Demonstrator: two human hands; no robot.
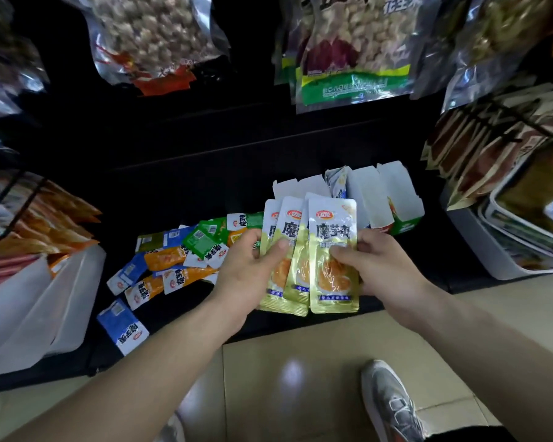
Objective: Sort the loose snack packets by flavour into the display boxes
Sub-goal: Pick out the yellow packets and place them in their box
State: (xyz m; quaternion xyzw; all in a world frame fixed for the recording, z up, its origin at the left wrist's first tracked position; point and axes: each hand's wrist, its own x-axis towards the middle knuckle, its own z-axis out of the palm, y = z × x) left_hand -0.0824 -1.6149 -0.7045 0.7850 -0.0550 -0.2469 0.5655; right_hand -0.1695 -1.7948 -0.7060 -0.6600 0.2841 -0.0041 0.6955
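Observation:
Several pale-yellow snack packets [331, 275] are fanned upright above the black shelf's front edge. My left hand [246, 275] grips the fan from the left, thumb across the fronts. My right hand [377, 263] pinches the frontmost packet on its right side. Loose packets in blue, orange and green [173, 260] lie in a heap on the shelf [179, 199] to the left of my hands. White cardboard display boxes [393, 196] stand just behind the fan; one holds pale packets [338, 183], and a green-fronted one [406, 223] is at the right.
A clear plastic bin [35, 301] with orange packets stands at the left. White trays of goods [517, 237] sit at the right. Bags of nuts [351, 49] hang above. Tiled floor and a grey shoe [393, 406] are below the shelf edge.

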